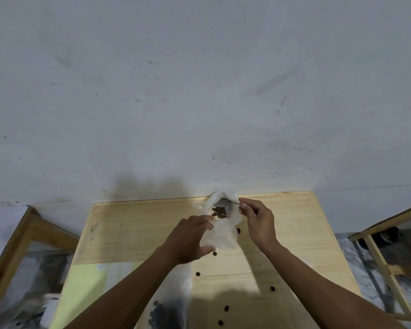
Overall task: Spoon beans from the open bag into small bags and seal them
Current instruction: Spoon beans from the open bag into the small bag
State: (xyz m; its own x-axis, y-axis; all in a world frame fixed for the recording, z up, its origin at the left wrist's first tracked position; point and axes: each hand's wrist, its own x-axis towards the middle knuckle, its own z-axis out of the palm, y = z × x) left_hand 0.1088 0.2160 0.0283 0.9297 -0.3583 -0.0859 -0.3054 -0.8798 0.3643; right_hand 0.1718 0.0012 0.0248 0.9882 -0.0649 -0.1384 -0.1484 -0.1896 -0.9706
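An open white bag (223,198) of brown beans (220,212) stands at the far edge of the wooden table (133,233). My right hand (258,224) pinches a metal spoon (226,203) whose bowl is inside the bag's mouth above the beans. My left hand (190,239) grips a small translucent bag (222,237) just in front of the open bag. Another small bag with dark beans (161,314) lies near the table's front edge, partly hidden by my left forearm.
Several loose beans (272,288) lie scattered on the table's front right part. A grey wall rises right behind the table. Wooden frames stand on the floor at the left (17,238) and at the right (380,255).
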